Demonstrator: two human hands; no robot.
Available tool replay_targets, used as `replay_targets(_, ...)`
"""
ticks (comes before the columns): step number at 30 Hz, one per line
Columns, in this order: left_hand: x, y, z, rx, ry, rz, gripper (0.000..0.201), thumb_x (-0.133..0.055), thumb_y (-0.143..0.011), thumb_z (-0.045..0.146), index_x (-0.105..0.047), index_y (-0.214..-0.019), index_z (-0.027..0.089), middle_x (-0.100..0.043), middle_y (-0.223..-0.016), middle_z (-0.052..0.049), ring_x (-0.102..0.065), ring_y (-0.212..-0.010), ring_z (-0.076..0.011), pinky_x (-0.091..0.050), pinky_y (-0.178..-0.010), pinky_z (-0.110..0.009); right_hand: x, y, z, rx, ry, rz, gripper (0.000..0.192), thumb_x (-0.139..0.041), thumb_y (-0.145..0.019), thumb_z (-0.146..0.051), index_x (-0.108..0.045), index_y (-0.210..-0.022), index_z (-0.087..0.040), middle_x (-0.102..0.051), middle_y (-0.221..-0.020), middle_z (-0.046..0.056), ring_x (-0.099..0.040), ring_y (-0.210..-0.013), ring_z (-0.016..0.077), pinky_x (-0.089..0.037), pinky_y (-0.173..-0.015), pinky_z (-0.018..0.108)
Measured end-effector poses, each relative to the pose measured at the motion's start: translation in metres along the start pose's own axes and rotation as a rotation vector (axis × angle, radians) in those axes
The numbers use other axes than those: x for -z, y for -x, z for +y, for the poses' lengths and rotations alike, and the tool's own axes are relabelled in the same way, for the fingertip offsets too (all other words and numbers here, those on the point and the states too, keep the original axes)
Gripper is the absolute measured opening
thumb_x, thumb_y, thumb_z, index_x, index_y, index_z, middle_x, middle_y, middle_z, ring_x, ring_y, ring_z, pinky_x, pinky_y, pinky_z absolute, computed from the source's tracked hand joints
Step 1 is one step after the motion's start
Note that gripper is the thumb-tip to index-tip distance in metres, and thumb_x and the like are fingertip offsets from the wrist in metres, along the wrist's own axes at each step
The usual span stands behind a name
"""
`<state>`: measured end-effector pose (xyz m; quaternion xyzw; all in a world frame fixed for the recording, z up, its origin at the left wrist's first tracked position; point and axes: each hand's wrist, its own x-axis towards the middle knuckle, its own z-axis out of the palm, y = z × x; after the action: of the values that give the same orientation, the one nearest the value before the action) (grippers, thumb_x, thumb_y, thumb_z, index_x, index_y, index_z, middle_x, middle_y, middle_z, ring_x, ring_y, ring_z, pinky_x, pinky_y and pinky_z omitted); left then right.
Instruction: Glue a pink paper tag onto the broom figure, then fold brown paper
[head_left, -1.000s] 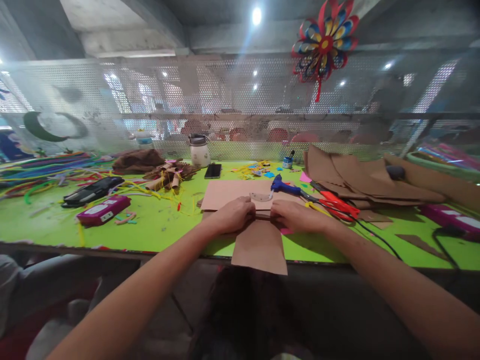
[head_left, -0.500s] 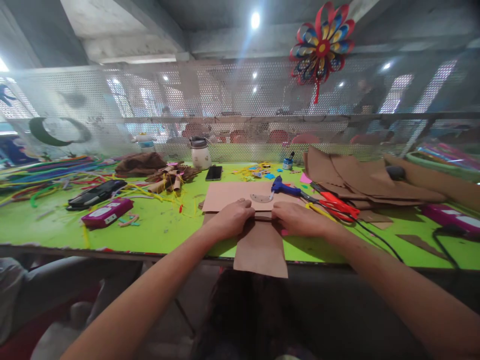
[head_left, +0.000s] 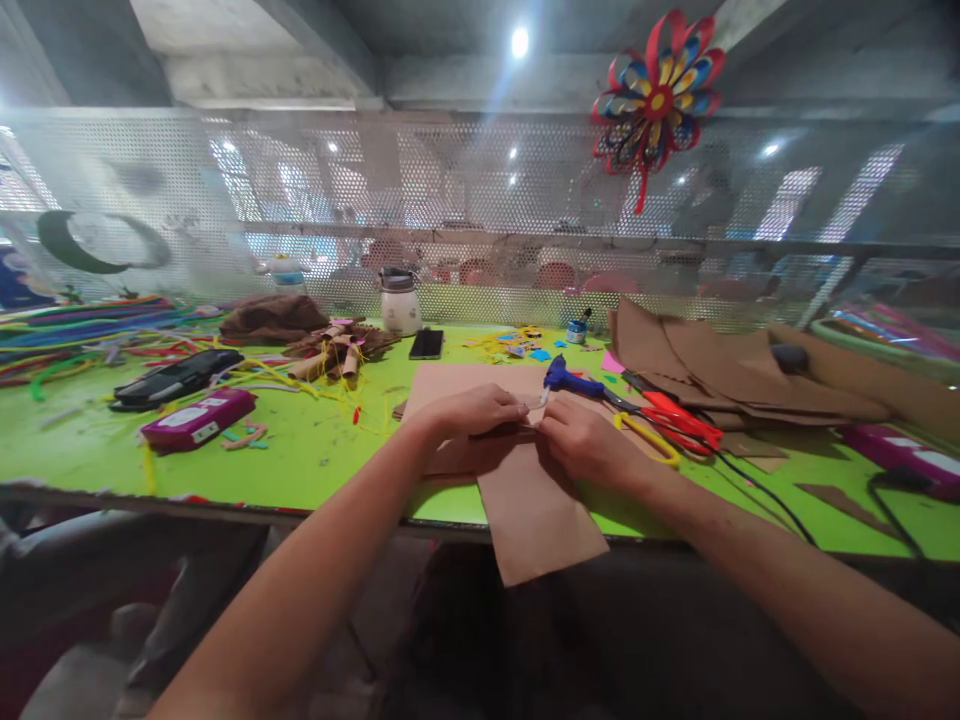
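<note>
A brown paper strip [head_left: 540, 510] lies on the green table [head_left: 315, 450] and hangs over its front edge, turned slightly askew. My left hand [head_left: 469, 412] and my right hand [head_left: 581, 440] meet at the strip's far folded end and pinch it between the fingers. Under the strip lies a larger brown sheet [head_left: 457, 385]. Just beyond my right hand rests a blue glue gun [head_left: 570, 380].
Red and yellow scissors [head_left: 667, 420] and a stack of brown paper sheets [head_left: 720, 360] sit to the right. Pink cases [head_left: 196, 418], a black pouch [head_left: 176, 378], pipe cleaners, a phone [head_left: 426, 343] and a jar [head_left: 399, 300] lie left and behind. A mesh screen backs the table.
My hands have drawn closer together at the strip's far end. The strip's hanging end has swung to the right and now lies askew.
</note>
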<state>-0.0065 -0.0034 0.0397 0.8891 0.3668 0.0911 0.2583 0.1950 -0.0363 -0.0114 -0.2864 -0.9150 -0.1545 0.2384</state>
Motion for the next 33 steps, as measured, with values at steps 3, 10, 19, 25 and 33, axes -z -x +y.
replay_targets(3, -0.005, 0.007, -0.003, -0.02, 0.189, -0.016, 0.033, -0.043, -0.087, 0.037, -0.066, -0.085, 0.015, -0.068, -0.091, -0.003, -0.054, -0.08, -0.0141, -0.039, -0.072, -0.023, 0.002, 0.0, -0.002, 0.001, 0.022, 0.05, 0.021, -0.036, -0.089, -0.011, -0.057, -0.084, -0.014, -0.054, -0.085, 0.01, -0.045, -0.084, 0.021, -0.04, -0.076, 0.035)
replay_targets(10, -0.017, 0.006, -0.004, 0.007, 0.436, 0.037, 0.028, -0.05, -0.083, 0.035, -0.064, -0.073, 0.013, -0.062, -0.073, -0.002, -0.049, -0.067, -0.0124, -0.038, -0.067, -0.025, -0.001, -0.001, 0.004, -0.067, 0.008, 0.06, 0.024, -0.035, -0.09, -0.013, -0.055, -0.077, -0.016, -0.052, -0.083, 0.01, -0.043, -0.083, 0.0214, -0.039, -0.074, 0.035)
replay_targets(19, -0.019, 0.006, -0.001, 0.002, 0.295, 0.003, 0.032, -0.049, -0.083, 0.04, -0.063, -0.078, 0.011, -0.057, -0.07, -0.002, -0.045, -0.063, -0.0116, -0.035, -0.062, -0.024, 0.004, -0.002, 0.006, -0.093, -0.239, 0.098, 0.011, -0.048, -0.083, -0.016, -0.059, -0.084, -0.015, -0.056, -0.09, 0.011, -0.049, -0.09, 0.0215, -0.043, -0.078, 0.035)
replay_targets(25, -0.018, 0.009, 0.004, -0.059, 0.289, 0.036, 0.034, -0.046, -0.086, 0.039, -0.063, -0.092, 0.011, -0.062, -0.083, -0.005, -0.051, -0.072, -0.0141, -0.04, -0.068, -0.025, 0.003, -0.003, 0.016, -0.444, -0.686, 0.073, 0.026, -0.056, -0.081, -0.033, -0.06, -0.099, -0.015, -0.06, -0.096, 0.008, -0.056, -0.084, 0.0183, -0.046, -0.074, 0.032)
replay_targets(33, -0.023, 0.006, 0.006, -0.242, 0.117, 0.152, 0.027, -0.043, -0.088, 0.03, -0.062, -0.1, 0.015, -0.065, -0.098, -0.005, -0.055, -0.087, -0.0167, -0.041, -0.078, -0.027, -0.003, 0.0, 0.021, -0.697, -1.134, -0.066, 0.036, -0.06, -0.075, -0.051, -0.058, -0.07, -0.015, -0.048, -0.059, -0.001, -0.041, -0.052, 0.0096, -0.032, -0.046, 0.023)
